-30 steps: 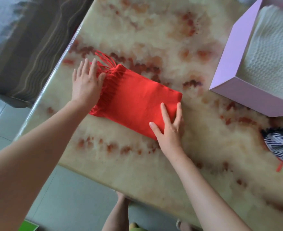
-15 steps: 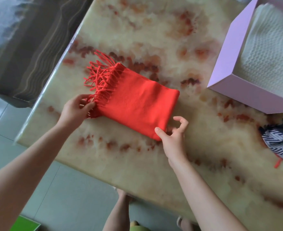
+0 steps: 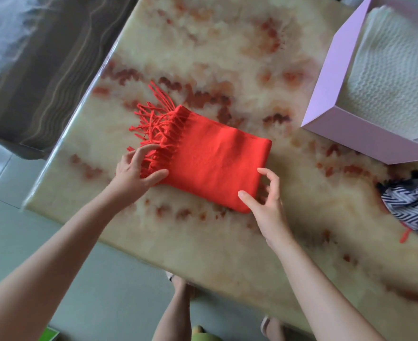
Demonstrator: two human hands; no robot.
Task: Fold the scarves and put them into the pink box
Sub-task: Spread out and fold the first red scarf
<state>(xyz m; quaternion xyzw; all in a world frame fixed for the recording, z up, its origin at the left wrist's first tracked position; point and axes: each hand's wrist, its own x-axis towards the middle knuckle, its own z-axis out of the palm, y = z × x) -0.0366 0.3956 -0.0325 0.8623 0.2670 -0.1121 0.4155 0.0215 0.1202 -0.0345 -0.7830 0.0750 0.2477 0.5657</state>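
Note:
A red scarf (image 3: 210,163), folded into a thick rectangle, lies in the middle of the marble table (image 3: 203,45) with its fringe spread out at the left end. My left hand (image 3: 131,173) grips that fringed end, fingers curled over the strands and thumb on the near corner. At the right near corner is my right hand (image 3: 264,207); its thumb touches the cloth and its fingers hang loosely curved beside the folded edge. The pink box (image 3: 350,136) stands open at the back right and holds a white knitted scarf (image 3: 387,70).
A black-and-white zigzag scarf (image 3: 414,207) lies crumpled at the table's right edge, below the box. A dark striped sofa (image 3: 43,70) runs along the table's left side. The table's near edge is close to my forearms, with grey floor and feet beneath.
Both hands came off the top of the scarf, where they lay flat. The left went to the fringed end and took hold; the right went to the near right corner.

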